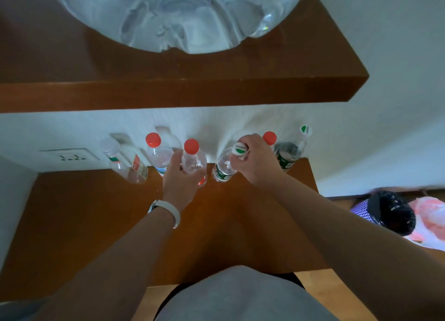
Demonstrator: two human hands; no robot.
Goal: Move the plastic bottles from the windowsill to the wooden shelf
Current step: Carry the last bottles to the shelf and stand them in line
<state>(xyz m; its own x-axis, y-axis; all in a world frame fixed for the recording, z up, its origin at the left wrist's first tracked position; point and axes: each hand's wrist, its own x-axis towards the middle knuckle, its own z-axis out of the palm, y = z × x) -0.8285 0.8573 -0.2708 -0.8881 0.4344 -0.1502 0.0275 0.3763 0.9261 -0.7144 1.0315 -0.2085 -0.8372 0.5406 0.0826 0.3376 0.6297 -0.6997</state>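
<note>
Several clear plastic bottles stand in a row against the wall at the back of a lower wooden shelf (72,212). My left hand (177,178) is wrapped around a red-capped bottle (193,163) near the middle of the row. My right hand (255,160) grips the neck of a white-capped, green-labelled bottle (222,167) just to its right. Another red-capped bottle (157,152) stands to the left, and a red cap (269,137) shows behind my right hand. A green-labelled bottle (290,152) stands at the right end, and a clear bottle (125,164) at the left end.
An upper wooden shelf (192,94) overhangs the row, with a big clear water jug (173,14) on it. A wall socket (69,155) sits to the left. A purple bin with a black liner (385,212) and a pink bag (428,224) are on the floor at right.
</note>
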